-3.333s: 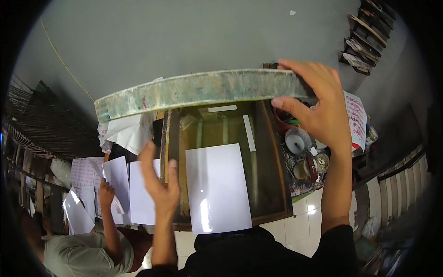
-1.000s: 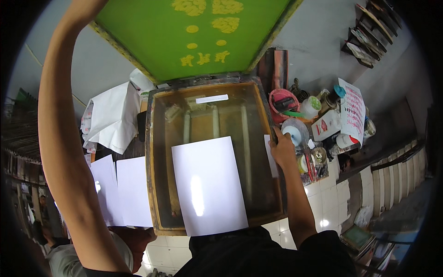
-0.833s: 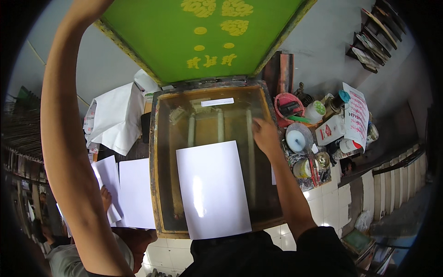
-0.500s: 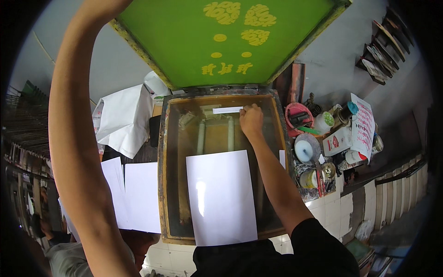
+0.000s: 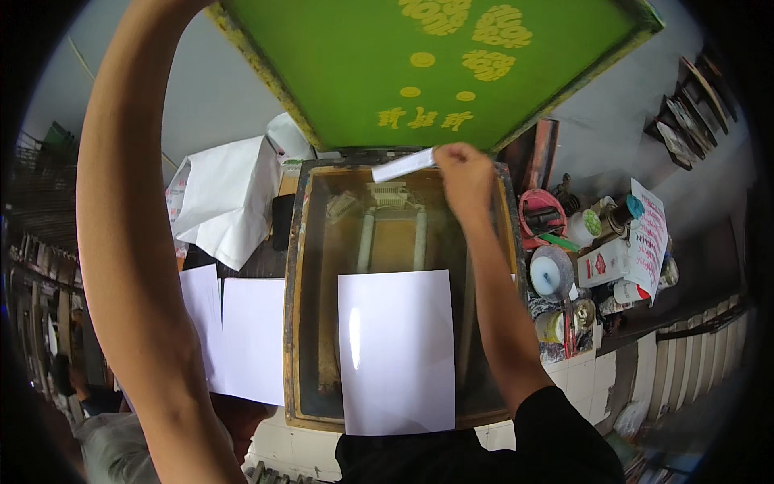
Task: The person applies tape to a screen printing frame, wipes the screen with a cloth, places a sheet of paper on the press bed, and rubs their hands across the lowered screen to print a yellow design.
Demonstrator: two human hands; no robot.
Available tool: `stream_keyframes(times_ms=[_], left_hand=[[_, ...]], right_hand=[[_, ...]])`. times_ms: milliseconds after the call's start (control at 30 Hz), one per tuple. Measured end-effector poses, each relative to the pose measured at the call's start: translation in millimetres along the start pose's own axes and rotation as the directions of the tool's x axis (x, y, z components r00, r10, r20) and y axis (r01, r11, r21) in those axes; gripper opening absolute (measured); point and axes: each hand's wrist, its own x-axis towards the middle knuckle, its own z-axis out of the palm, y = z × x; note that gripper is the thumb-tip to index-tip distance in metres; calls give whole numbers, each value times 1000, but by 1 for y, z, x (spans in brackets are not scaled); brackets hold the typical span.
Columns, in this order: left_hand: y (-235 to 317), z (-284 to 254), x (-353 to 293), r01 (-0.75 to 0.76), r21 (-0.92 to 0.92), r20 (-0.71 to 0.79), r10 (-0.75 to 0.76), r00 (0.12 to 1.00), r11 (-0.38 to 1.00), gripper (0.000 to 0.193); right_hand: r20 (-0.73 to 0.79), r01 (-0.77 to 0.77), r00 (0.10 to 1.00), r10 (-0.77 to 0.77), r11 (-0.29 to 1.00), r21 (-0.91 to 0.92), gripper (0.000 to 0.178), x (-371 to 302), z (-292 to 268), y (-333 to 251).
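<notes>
- Head view: the right hand (image 5: 463, 173) had its fingers closed on the right end of a narrow white paper strip (image 5: 403, 165), over the far end of the glass-topped wooden light box (image 5: 293, 323).
- The strip lay leftward from that grip, its long axis running mostly left to right, with the free left end angled a little toward the near side.
- The glossy white sheet (image 5: 395, 355) was well apart from the strip, on the near part of the glass, its long axis running near to far and its near end reaching past the box's near edge.
- On the far side, just beyond the strip, the green printing screen (image 5: 339, 89) with yellow motifs stood tilted up from the box's far edge.
- The right hand was plainly the nearer one to the strip; the left forearm (image 5: 133, 210) rose along the left side toward the screen's left edge.
- The left hand was cut off by the upper border, so its grip could not be judged.
- Blur softened the right fingertips, and whether the strip touched the box was unclear.
- The right forearm hid part of the glass, and the screen's upper part ran out of the picture.
</notes>
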Motion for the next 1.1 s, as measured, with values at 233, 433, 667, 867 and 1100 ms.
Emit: stream_keyframes(times_ms=[233, 433, 667, 867, 1100], left_hand=[[-29, 4, 22, 147, 59, -93, -141, 986, 987, 63], [-1, -6, -3, -62, 47, -25, 63, 998, 997, 61], [-20, -5, 6, 27, 202, -86, -9, 996, 979, 58], [10, -13, -20, 12, 314, -126, 29, 992, 949, 57], [54, -18, -133, -76, 393, -38, 99, 994, 916, 54]], right_hand=[[24, -121, 990, 137, 937, -329, 26, 32, -1, 81], [-35, -66, 998, 57, 802, -593, 27, 25, -7, 115], [-19, -86, 996, 87, 889, -449, 44, -92, -80, 73], [409, 359, 888, -210, 873, -330, 40, -257, -125, 48], [510, 409, 856, -79, 707, -577, 59, -360, -162, 34]])
